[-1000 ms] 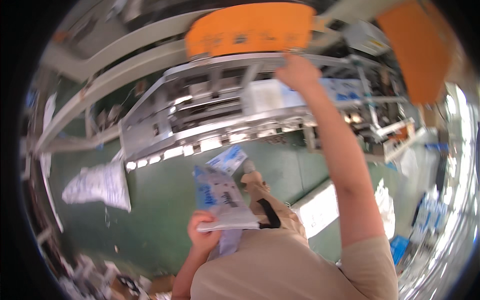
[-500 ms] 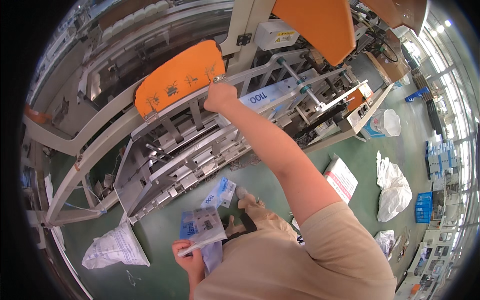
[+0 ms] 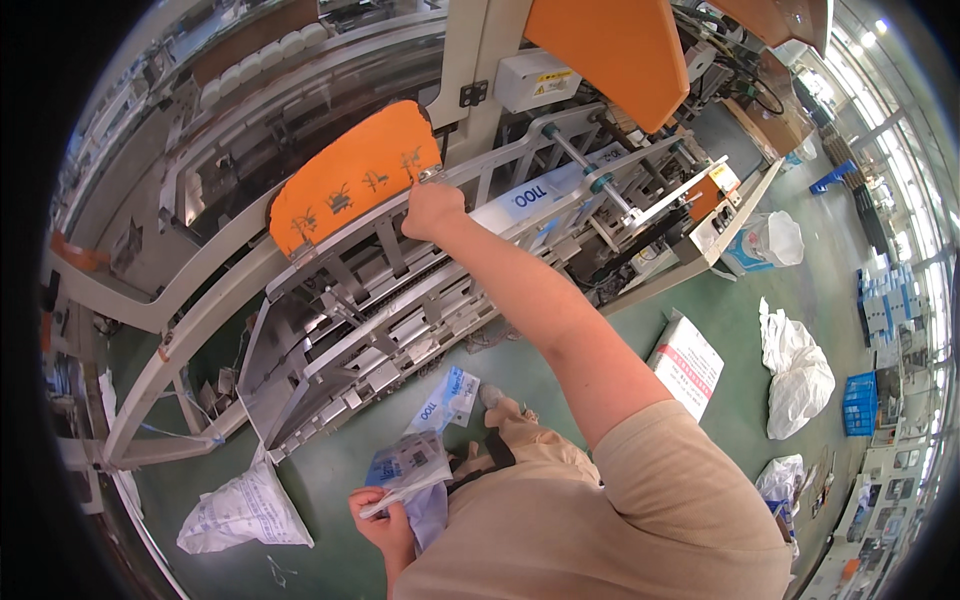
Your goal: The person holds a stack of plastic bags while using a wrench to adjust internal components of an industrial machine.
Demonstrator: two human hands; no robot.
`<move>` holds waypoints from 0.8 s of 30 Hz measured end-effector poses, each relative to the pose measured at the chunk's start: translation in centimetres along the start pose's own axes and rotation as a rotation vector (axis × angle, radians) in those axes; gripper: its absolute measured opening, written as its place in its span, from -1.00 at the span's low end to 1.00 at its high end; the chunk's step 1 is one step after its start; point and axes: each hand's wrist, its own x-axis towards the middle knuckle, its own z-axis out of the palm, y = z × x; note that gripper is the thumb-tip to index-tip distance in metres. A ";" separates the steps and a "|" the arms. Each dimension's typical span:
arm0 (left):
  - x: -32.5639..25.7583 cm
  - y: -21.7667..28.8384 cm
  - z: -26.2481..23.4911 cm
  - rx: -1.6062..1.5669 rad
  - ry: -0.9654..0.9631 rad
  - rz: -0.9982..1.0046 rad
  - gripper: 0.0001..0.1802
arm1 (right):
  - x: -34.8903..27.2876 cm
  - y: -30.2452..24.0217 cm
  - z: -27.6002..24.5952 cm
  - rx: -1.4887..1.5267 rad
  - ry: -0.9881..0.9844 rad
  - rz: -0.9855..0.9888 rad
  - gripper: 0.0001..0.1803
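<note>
My right hand (image 3: 435, 213) is closed at the upper metal rail (image 3: 340, 240) of a machine, beside the lower right corner of an orange panel (image 3: 355, 180). Its fingers are curled, and what they grip is hidden. Low in front of my body, my left hand (image 3: 384, 522) pinches a folded piece of printed plastic film (image 3: 412, 465), blue, white and partly see-through. Just beyond it is another blue-and-white printed film piece (image 3: 446, 400). Inside the machine, a white-and-blue printed film (image 3: 535, 200) lies under the rods, right of my right hand.
A white sack (image 3: 248, 510) stands on the green floor at the left. Toward the right are a white box with a red stripe (image 3: 688, 365), a white bag (image 3: 797, 375), a blue crate (image 3: 859, 404) and a bucket (image 3: 765, 243). A large orange cover (image 3: 610, 60) overhangs the machine.
The view has shifted slightly. Both hands keep their places, the right at the rail and the left on the film. A second printed patch now shows on the film under the rods.
</note>
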 end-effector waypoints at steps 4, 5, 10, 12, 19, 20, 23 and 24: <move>0.1 -0.2 0.1 -0.021 -0.004 0.012 -0.75 | 0.0 -0.1 -0.2 0.005 -0.020 0.018 -0.66; 0.2 -0.2 0.1 -0.020 -0.007 0.021 -0.75 | 0.0 -0.1 -0.2 0.005 -0.013 0.014 -0.66; 0.4 0.0 0.3 -0.021 -0.021 0.037 -0.76 | 0.2 0.1 0.2 0.003 0.012 0.011 -0.67; 0.5 -0.2 0.2 -0.025 -0.028 0.038 -0.76 | 0.1 -0.1 0.0 0.004 -0.001 0.020 -0.67; 0.7 -0.1 0.2 -0.006 -0.050 0.036 -0.77 | 0.0 0.2 0.4 -0.007 -0.007 0.016 -0.62; 0.7 0.0 0.3 -0.007 -0.058 0.051 -0.78 | 0.1 0.2 0.7 -0.006 0.007 0.013 -0.61; 0.8 0.2 0.3 0.010 -0.082 0.089 -0.80 | 0.1 0.3 0.9 -0.008 0.025 0.006 -0.59; 0.8 0.0 0.1 0.028 -0.088 0.096 -0.80 | 0.1 0.2 0.8 -0.009 0.015 0.007 -0.59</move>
